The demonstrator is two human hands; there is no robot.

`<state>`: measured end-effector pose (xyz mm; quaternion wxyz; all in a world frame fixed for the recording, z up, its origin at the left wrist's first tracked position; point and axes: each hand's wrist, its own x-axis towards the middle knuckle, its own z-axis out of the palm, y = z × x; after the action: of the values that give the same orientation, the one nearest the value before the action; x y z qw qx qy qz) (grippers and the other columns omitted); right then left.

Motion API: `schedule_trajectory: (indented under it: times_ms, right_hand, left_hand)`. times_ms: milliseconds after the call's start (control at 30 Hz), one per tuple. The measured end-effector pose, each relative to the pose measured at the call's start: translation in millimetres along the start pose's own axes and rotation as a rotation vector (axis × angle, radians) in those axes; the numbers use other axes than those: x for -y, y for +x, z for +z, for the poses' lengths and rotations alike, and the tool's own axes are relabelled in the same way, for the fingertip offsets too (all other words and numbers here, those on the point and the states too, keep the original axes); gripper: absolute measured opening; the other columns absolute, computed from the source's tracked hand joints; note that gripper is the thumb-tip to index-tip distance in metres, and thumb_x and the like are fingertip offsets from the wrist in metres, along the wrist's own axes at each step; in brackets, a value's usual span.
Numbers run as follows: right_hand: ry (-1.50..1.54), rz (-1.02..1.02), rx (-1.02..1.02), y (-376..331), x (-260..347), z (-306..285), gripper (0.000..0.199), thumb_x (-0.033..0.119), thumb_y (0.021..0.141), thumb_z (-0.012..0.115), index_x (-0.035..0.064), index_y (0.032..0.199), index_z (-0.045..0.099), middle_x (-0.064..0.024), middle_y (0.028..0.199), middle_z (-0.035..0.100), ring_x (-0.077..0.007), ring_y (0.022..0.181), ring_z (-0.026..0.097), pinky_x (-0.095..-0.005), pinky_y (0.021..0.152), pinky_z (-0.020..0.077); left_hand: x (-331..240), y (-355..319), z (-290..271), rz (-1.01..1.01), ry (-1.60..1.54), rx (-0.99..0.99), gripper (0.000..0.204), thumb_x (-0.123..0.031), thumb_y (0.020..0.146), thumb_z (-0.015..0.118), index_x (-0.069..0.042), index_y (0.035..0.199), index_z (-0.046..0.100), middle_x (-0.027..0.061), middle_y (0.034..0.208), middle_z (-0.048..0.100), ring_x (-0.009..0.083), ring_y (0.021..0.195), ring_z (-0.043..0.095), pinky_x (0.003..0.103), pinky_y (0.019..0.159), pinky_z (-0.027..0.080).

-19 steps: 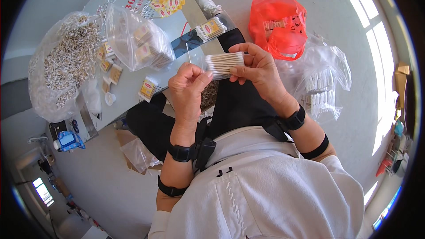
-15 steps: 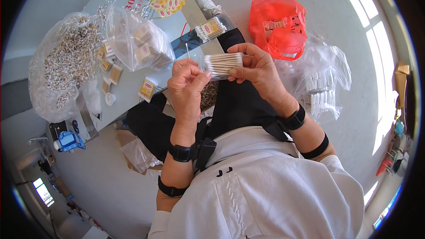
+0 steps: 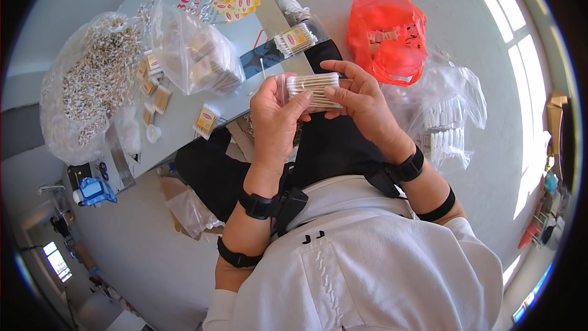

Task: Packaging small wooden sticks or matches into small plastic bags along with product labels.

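Between my hands, above my lap, is a small clear bag of cotton swabs (image 3: pixel 313 90), its wooden sticks lying roughly sideways. My left hand (image 3: pixel 278 113) grips its left end with the thumb across the front. On the right end, my right hand (image 3: pixel 358 98) pinches it between thumb and fingers. Just beyond, a packed bag of cotton swabs with a yellow card (image 3: pixel 295 40) lies at the table edge. Another yellow-carded bundle of swabs (image 3: pixel 207 121) rests on the table left of my hands. A single swab (image 3: pixel 262 67) sticks out near the table edge.
A large clear bag of loose swabs (image 3: pixel 92 86) stands at the table's left, beside a clear bag of packed bundles (image 3: pixel 199 55). Yellow cards (image 3: pixel 236 0) are scattered farther back. On the floor to the right are a red plastic bag (image 3: pixel 386 37) and a clear bag of white packs (image 3: pixel 444 116).
My left hand has slid rightward and closed further over the left end of the swab bag. The bag has shifted slightly right, and my left forearm has moved with it.
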<state>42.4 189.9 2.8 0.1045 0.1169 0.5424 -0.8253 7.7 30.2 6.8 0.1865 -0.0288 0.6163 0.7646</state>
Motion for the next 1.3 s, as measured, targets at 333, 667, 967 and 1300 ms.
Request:
schedule_trajectory:
  times_ms: [333, 667, 967, 1300]
  right_hand:
    - [0.159, 0.037, -0.001, 9.4, -20.1, -10.3, 0.019, 0.011, 0.086, 0.063, 0.0033, 0.103, 0.060, -0.0021, 0.092, 0.065, -0.0091, 0.080, 0.062, -0.0230, 0.065, 0.0526]
    - [0.105, 0.045, -0.094, 5.8, -8.7, 0.1, 0.031, 0.024, 0.089, 0.061, 0.0026, 0.110, 0.054, -0.0036, 0.093, 0.063, -0.0090, 0.079, 0.061, -0.0230, 0.062, 0.0518]
    - [-0.025, -0.168, -0.143, 14.8, -21.3, -0.5, 0.032, 0.029, 0.094, 0.052, 0.0019, 0.109, 0.056, -0.0013, 0.085, 0.059, -0.0056, 0.071, 0.054, -0.0200, 0.055, 0.0457]
    - [-0.170, -0.207, -0.266, 21.2, -26.3, 8.4, 0.031, 0.031, 0.096, 0.049, 0.0015, 0.090, 0.057, 0.0018, 0.069, 0.053, -0.0037, 0.059, 0.046, -0.0204, 0.047, 0.0369]
  left_hand:
    - [2.4, 2.2, 0.1, 0.016, 0.013, -0.074, 0.023, -0.005, 0.081, 0.067, 0.002, 0.100, 0.056, 0.0061, 0.084, 0.063, 0.0081, 0.067, 0.060, 0.020, 0.051, 0.049]
    - [5.9, 2.5, -0.7, 0.051, 0.081, -0.027, 0.017, -0.009, 0.085, 0.063, 0.004, 0.094, 0.059, 0.0070, 0.079, 0.064, 0.0093, 0.064, 0.061, 0.021, 0.050, 0.050]
    - [-0.7, 0.3, 4.6, 0.020, 0.093, 0.057, 0.024, -0.001, 0.080, 0.066, 0.005, 0.101, 0.057, 0.0076, 0.086, 0.064, 0.0100, 0.069, 0.062, 0.022, 0.056, 0.053]
    - [-4.0, -2.3, 9.5, 0.085, 0.237, 0.042, 0.028, 0.002, 0.077, 0.068, 0.004, 0.102, 0.056, 0.0082, 0.087, 0.064, 0.0102, 0.071, 0.062, 0.023, 0.060, 0.053]
